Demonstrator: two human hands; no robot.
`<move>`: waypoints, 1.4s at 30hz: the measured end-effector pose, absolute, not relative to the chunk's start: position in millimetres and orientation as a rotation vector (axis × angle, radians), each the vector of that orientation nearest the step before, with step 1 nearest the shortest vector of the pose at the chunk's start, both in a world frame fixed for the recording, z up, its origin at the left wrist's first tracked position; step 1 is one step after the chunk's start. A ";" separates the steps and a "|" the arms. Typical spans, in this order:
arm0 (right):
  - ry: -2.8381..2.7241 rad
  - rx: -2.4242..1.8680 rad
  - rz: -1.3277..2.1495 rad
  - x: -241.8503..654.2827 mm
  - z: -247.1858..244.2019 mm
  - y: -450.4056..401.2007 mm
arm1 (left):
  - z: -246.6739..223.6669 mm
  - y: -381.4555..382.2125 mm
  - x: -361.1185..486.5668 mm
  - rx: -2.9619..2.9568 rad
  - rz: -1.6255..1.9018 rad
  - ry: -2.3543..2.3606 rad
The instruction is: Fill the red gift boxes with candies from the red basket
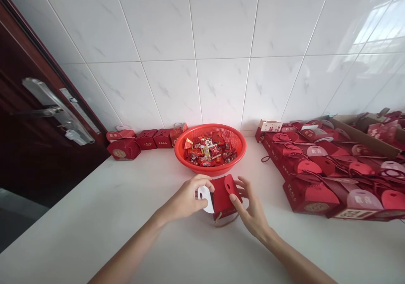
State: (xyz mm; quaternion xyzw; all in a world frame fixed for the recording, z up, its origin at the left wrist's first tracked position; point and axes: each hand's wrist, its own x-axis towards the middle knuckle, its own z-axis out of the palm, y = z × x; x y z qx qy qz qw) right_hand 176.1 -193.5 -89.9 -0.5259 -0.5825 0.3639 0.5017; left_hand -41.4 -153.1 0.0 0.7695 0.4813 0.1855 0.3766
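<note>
A small red box (223, 197) lies on the white table in front of the basket, with a loop of brown cord at its near side. My left hand (193, 195) pinches the box's white-sided flap (205, 199), which stands out to the left. On the other side, my right hand (249, 206) rests its fingers and thumb around the box's right end, by a rounded red flap with a hole. Just beyond the box is a red plastic basket (210, 171) holding several wrapped candies (207, 151).
Several closed red boxes (123, 148) line the tiled wall at the left. Rows of red boxes (311, 195) with cords fill the right side, beside a cardboard carton (363, 137). A dark door (19, 149) with a metal handle stands at the far left.
</note>
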 end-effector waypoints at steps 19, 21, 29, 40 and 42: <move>-1.472 -1.136 0.708 186.4 -95.3 -181.8 | 18.8 -166.4 -34.2 2.269 0.155 1.242; -1.495 -1.118 0.735 188.1 -93.2 -180.4 | 20.6 -168.0 -32.4 2.282 0.123 1.244; -1.639 -1.207 0.721 192.3 -80.7 -182.5 | 17.9 -169.3 -30.9 2.252 0.139 1.246; -1.936 -1.139 0.854 185.8 -56.0 -190.8 | 13.2 -157.3 -46.6 2.052 0.262 1.265; -1.877 -1.062 0.941 190.2 -51.7 -189.8 | 12.7 -155.4 -48.4 2.001 0.250 1.254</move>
